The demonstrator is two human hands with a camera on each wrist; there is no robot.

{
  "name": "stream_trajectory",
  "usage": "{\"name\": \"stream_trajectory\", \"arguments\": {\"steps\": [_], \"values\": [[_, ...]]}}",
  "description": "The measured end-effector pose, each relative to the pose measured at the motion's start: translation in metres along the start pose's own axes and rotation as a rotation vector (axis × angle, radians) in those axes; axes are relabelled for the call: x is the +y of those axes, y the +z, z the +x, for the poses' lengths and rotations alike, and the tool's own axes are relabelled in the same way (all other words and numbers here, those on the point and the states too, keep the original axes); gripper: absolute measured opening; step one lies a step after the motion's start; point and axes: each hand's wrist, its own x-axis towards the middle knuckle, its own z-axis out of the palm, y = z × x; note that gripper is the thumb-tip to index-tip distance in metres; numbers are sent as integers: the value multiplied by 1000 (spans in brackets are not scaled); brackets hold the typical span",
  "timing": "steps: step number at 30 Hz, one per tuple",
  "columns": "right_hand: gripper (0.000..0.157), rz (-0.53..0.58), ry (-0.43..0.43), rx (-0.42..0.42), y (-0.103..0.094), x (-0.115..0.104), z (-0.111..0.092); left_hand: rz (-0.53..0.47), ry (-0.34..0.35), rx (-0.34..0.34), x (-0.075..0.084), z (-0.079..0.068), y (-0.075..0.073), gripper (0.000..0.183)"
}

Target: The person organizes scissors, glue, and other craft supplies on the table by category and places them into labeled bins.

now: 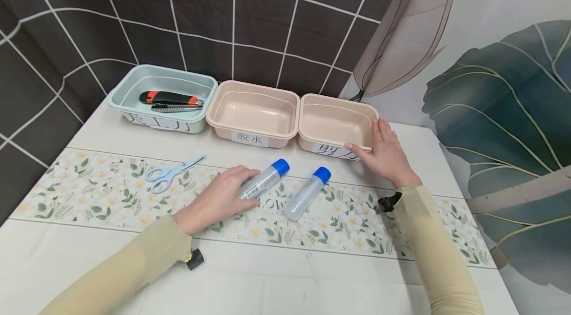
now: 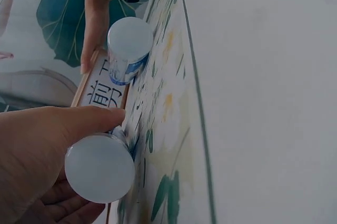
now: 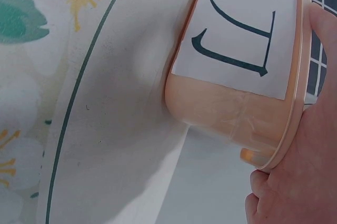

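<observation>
My left hand (image 1: 220, 199) grips a clear glue bottle (image 1: 260, 183) with a blue cap, lying on the table. Seen from the left wrist, the thumb lies along one side of this bottle's round base (image 2: 100, 168) and the fingers curl on the other. A second glue bottle (image 1: 305, 196), also blue-capped, lies just to its right. At the far right, my right hand (image 1: 389, 154) holds the corner of a beige bin (image 1: 339, 101), thumb on the front rim and fingers at the right side. In the right wrist view, fingertips (image 3: 258, 182) show under that bin's rim.
Light-blue scissors (image 1: 174, 174) lie left of my left hand. A mint bin (image 1: 119, 96) at the back left holds a red-and-black utility knife (image 1: 167, 98) and a slimmer cutter (image 1: 176, 108). Between the outer bins stands another beige bin (image 1: 254, 88). All three bins carry paper labels.
</observation>
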Motion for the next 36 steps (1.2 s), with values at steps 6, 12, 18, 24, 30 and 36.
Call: {"name": "stream_trajectory", "arguments": {"steps": [6,12,18,24,30,36], "values": [[110,0,-16,12,-1,-2,-1,11,31,2,-3,3,-1,64],[110,2,-15,5,0,-1,-1,18,32,-4,-3,5,-2,60],[110,6,-17,7,-1,0,0,14,13,25,-1,7,0,56],[109,10,-22,9,-2,0,0,13,16,54,-2,11,2,52],[109,9,-23,10,-2,0,0,18,46,74,-3,10,3,50],[110,8,-19,5,-1,0,-1,17,49,73,-6,11,1,51]]}}
